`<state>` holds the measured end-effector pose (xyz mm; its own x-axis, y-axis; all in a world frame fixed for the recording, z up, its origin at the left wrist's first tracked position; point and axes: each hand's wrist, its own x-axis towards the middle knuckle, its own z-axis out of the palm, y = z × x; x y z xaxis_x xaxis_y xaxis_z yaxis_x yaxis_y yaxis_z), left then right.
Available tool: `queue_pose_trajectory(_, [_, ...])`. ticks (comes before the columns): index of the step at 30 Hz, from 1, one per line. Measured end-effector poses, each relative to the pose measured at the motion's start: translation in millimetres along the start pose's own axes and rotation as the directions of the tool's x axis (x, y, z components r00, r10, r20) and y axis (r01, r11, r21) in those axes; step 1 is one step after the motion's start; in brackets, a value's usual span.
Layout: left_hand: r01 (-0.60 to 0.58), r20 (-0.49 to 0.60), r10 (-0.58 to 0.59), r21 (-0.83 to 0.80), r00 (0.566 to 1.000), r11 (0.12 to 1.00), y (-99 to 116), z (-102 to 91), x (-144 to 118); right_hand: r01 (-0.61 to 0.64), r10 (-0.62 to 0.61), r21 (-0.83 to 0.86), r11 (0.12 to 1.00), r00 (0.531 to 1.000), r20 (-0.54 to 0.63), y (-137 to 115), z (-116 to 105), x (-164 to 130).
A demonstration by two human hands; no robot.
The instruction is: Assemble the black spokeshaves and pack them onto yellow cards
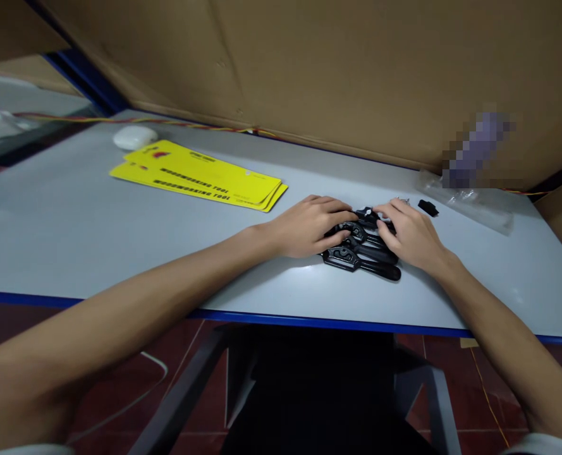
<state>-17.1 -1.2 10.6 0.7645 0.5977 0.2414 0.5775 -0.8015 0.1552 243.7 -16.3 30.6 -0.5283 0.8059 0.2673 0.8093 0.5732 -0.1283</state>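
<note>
A: Largest item first?

B: Desk [119, 240], one, pale top, blue front edge.

A: Next?

B: Yellow cards [200, 180], at least two, fanned, printed "WOODWORKING TOOL", left of the hands. Then a clear plastic bag [480, 212], one, flat toward the back right.

A: Hands?

B: Two. Left hand [313, 224]: palm down, fingers spread over the tools' left parts; whether it grips, cannot tell. Right hand [413, 234]: fingers curved, thumb apart, at the far tool's right side; grasp likewise cannot be told.

A: The tools beneath?

B: Black tools [378, 254], at least three, side by side; exact count hidden by fingers. On the desk, right of the cards. Long axis left to right, visible handles pointing right and slightly toward the front edge.

A: Smaller pieces?

B: White rounded object [135, 137], one, behind the cards. Small black piece [428, 208], one, just beyond the right hand.
</note>
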Motion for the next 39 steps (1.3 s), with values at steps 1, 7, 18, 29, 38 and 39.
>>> queue_pose_trajectory(1, [-0.001, 0.003, 0.001, 0.000, 1.000, 1.000, 0.3, -0.4, 0.1, 0.000, 0.000, 0.006, 1.000, 1.000, 0.016, -0.3, -0.1, 0.1])
queue_pose_trajectory(7, [-0.013, 0.001, 0.013, -0.003, 1.000, 1.000, 0.0, -0.3, 0.1, 0.023, -0.028, 0.059, 0.998, 0.996, 0.082, 0.3, 1.1, -1.1])
queue_pose_trajectory(18, [-0.022, -0.016, 0.021, -0.036, 1.000, 0.999, -0.8, 0.6, -0.1, 0.124, -0.129, 0.140, 0.982, 0.991, 0.028, 4.5, 1.1, -3.3])
queue_pose_trajectory(29, [-0.044, -0.015, 0.044, -0.019, 0.999, 0.999, 0.8, -2.8, 0.9, 0.053, -0.052, 0.115, 0.992, 0.999, -0.011, 9.8, -1.6, -1.8])
queue_pose_trajectory(38, [-0.043, -0.030, 0.042, -0.023, 0.999, 0.999, 0.0, -1.4, 0.0, 0.183, -0.189, 0.113, 0.977, 0.981, 0.047, 3.0, -0.3, -2.6])
queue_pose_trajectory(39, [-0.043, -0.029, 0.042, -0.023, 0.999, 0.999, -0.1, -1.2, 0.0, 0.184, -0.189, 0.115, 0.976, 0.981, 0.037, 3.1, -0.3, -2.5])
